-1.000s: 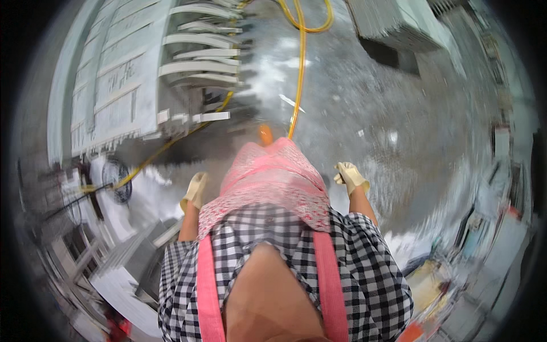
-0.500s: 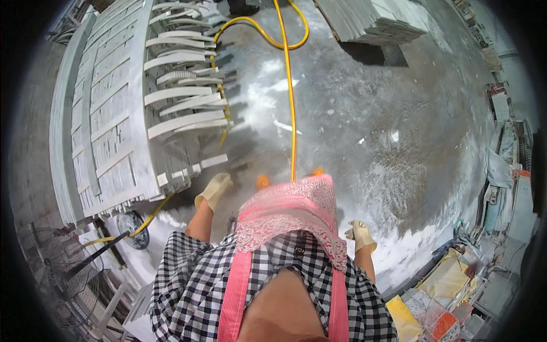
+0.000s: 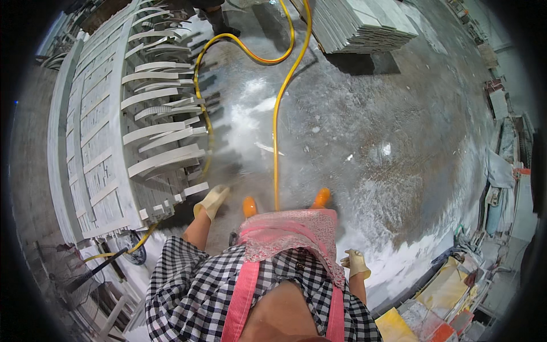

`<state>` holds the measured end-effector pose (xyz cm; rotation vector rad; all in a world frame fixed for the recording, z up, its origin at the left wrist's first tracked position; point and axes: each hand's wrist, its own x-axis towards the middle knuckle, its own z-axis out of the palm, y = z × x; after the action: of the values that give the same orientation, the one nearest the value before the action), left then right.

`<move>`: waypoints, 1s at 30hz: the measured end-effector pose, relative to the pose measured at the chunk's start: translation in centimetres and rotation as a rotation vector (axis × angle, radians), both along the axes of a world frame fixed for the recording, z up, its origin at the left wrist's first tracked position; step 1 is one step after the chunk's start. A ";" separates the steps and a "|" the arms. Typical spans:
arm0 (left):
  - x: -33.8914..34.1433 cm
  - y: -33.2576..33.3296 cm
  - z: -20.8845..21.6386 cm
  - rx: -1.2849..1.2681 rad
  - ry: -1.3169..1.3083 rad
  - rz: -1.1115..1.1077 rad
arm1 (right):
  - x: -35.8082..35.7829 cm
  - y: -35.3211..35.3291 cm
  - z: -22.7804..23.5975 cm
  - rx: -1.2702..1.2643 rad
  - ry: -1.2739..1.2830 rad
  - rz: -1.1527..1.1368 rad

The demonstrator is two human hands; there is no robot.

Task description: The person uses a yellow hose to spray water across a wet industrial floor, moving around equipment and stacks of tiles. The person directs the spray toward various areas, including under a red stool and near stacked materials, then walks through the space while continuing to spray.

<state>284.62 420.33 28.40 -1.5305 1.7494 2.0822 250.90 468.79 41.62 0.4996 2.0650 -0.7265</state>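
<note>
My left hand [image 3: 213, 202], in a cream rubber glove, hangs beside the stack of pale slats [image 3: 162, 165], apart from it. Its fingers reach forward with nothing in them. On the other side, my right hand [image 3: 355, 262], gloved alike, hangs by my hip, fingers loosely bent and partly apart, holding nothing I can see. A pink patterned apron [image 3: 288, 231] covers my front. Beyond its edge show my orange boots [image 3: 321, 198]. Between them a yellow hose [image 3: 276, 148] runs along the floor and passes out of sight under the apron.
Curved slats stick out from the left stack's side. A second stack of grey boards [image 3: 370, 25] stands at the far right. Another person's dark boot [image 3: 221, 25] shows at the top. White powder lies on the wet floor [image 3: 353, 125]. Clutter [image 3: 439, 296] lines the right side.
The hose now bends more and its loop has widened. More of my boots and of the other person's leg shows. My view has shifted slightly; both hands still hang at my sides.
</note>
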 end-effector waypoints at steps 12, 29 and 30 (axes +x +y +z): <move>-16.1 5.8 9.4 -0.222 -0.205 0.054 | -26.9 -6.8 -2.9 -0.230 0.079 0.225; -11.6 -10.1 11.1 -0.053 0.097 0.462 | -20.8 -41.2 2.9 -0.504 0.055 0.573; -11.1 -12.0 11.8 -0.043 0.145 0.498 | -19.3 -43.1 3.4 -0.516 0.031 0.626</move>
<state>273.55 408.38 40.21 -2.0486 1.5833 2.4341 231.56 425.72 45.02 -0.4335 1.8083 -0.8302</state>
